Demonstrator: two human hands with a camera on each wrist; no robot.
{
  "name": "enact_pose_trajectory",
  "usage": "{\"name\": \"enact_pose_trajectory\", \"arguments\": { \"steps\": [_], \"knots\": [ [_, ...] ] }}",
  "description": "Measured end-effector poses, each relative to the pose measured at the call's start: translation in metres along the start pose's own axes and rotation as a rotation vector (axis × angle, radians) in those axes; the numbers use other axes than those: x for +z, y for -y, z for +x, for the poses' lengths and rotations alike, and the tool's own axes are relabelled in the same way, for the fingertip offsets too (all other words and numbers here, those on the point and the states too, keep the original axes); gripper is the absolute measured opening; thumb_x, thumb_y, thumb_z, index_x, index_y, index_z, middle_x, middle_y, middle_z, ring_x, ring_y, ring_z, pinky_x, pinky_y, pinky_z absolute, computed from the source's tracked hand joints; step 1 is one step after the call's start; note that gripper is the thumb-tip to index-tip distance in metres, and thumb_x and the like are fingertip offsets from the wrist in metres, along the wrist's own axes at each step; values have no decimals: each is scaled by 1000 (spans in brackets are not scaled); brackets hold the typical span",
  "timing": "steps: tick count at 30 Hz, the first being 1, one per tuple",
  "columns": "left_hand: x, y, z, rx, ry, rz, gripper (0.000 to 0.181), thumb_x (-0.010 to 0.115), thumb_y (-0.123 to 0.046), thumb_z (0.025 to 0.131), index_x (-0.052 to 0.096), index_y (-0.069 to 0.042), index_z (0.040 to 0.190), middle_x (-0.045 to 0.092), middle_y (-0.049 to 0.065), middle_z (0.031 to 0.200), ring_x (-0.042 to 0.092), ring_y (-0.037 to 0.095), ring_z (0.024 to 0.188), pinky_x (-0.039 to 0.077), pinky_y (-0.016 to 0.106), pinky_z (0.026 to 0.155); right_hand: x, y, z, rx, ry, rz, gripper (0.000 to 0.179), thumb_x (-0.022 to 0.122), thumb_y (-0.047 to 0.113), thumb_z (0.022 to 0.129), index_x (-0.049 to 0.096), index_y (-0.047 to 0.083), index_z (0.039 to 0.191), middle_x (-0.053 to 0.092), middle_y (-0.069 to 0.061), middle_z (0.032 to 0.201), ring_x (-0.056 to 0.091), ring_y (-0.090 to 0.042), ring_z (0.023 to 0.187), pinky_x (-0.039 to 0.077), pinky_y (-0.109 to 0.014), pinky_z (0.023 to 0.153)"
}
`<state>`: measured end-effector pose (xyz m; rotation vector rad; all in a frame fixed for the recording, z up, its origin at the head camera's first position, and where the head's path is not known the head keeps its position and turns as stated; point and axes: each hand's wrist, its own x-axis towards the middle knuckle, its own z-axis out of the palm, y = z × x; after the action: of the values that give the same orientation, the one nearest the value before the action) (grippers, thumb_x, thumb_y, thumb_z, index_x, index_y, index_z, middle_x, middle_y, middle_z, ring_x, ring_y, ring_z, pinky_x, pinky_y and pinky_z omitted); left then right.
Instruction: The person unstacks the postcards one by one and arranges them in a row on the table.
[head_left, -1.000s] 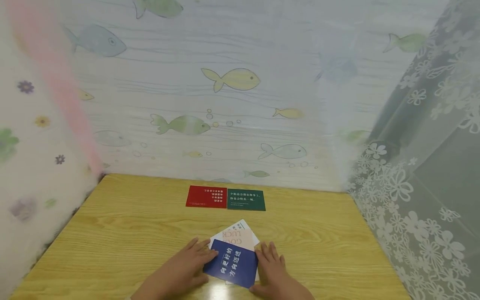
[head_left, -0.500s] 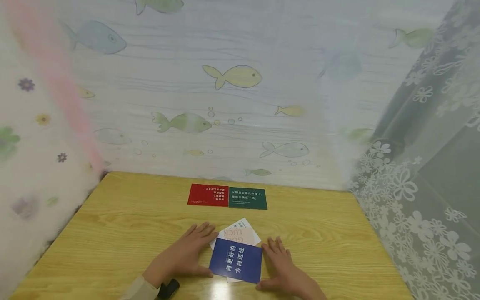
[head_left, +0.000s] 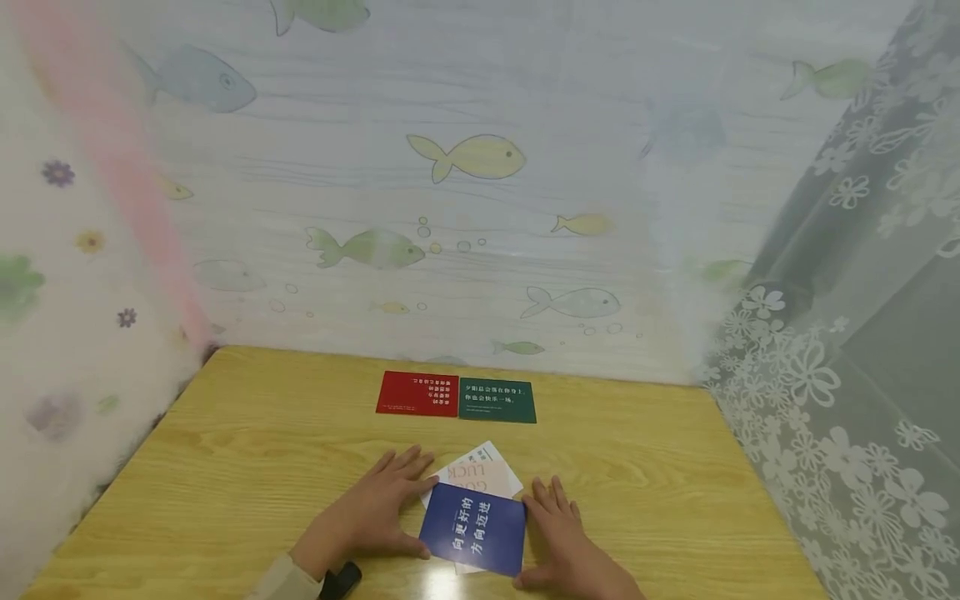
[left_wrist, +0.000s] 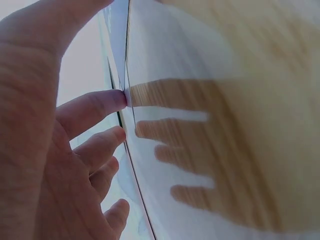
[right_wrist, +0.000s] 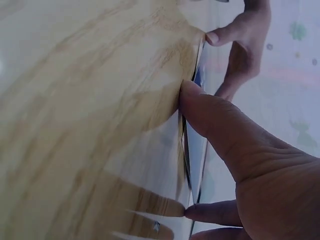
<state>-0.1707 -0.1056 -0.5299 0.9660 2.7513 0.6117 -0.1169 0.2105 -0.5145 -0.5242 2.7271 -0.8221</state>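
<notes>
A blue card [head_left: 471, 528] with white writing lies on top of a loose pile. Beneath it show a pale pink card [head_left: 474, 477] lettered "GOOD LUCK" and a white card [head_left: 507, 472] turned at an angle. My left hand [head_left: 375, 510] lies at the pile's left side, fingers spread, index fingertip and thumb tip at the blue card's left corners. On the other side, my right hand [head_left: 561, 535] has its index finger and thumb at the right corners. Both wrist views show fingertips along the card edges at the tabletop. What lies under the blue card is mostly hidden.
A red card [head_left: 417, 393] and a green card [head_left: 497, 401] lie side by side towards the back of the wooden table [head_left: 262, 442]. A fish-patterned curtain [head_left: 465, 92] hangs behind. To the right is a lace curtain [head_left: 847, 467].
The blue card has turned slightly and shifted a little right on the pile. My left hand has spread its thumb and index finger to the card's left corners; the right hand has moved slightly right.
</notes>
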Motion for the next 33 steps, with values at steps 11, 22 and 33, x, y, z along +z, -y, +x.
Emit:
{"name": "enact_pose_trajectory", "arguments": {
  "steps": [11,22,33],
  "knots": [
    [0,-4,0,7,-7,20,94,81,-65,71,57,-12,146,39,11,162,26,36,154,19,59,125,9,3,1,-38,-58,-132,104,99,38,57,49,-7,137,29,-38,157,12,-63,147,16,-84,108],
    [-1,-5,-4,15,-9,-2,97,82,-63,72,53,-10,149,38,12,163,26,36,154,21,59,125,8,7,-4,-44,-74,-179,111,94,41,63,41,-12,145,27,-38,158,14,-62,147,18,-81,111],
    [0,0,-7,56,-9,-66,105,80,-71,68,51,-13,150,38,8,163,26,34,154,22,58,124,4,3,-5,-76,-69,-144,111,91,44,67,39,-10,148,26,-36,160,15,-60,147,17,-82,111]
  ]
}}
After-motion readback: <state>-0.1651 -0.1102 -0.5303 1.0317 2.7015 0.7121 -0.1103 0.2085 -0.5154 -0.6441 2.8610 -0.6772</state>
